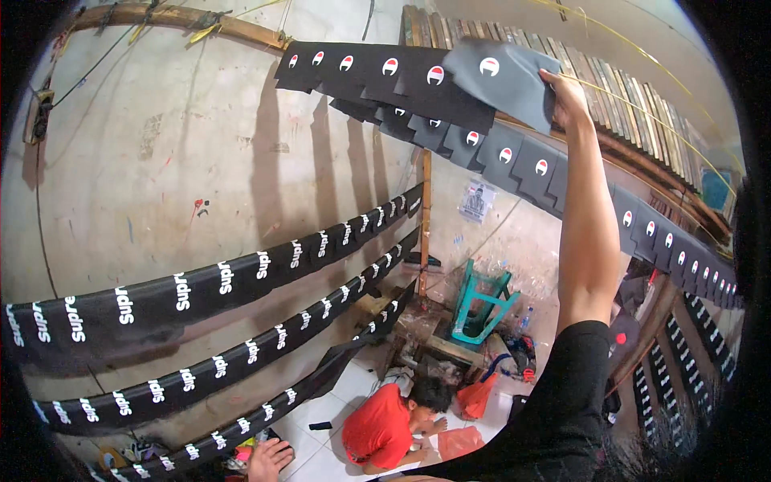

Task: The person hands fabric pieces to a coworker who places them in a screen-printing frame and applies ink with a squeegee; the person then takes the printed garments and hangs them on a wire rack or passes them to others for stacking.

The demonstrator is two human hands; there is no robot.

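My right hand [566, 92] is raised high and grips the edge of a dark grey fabric piece [502, 80] with a small red and white round print. The piece overlaps the end of a row of similar black printed pieces [385, 80] hanging along a high line. My left hand [269, 459] shows at the bottom edge with its fingers apart and nothing in it, next to the lowest row of black strips [265, 414] with white lettering.
Three rows of black lettered strips [185, 289] hang along the stained wall on the left. More printed pieces [675, 245] run down the right. Far below, a person in a red shirt [381, 430] crouches on a tiled floor near a teal stool [482, 301] and orange bags [478, 398].
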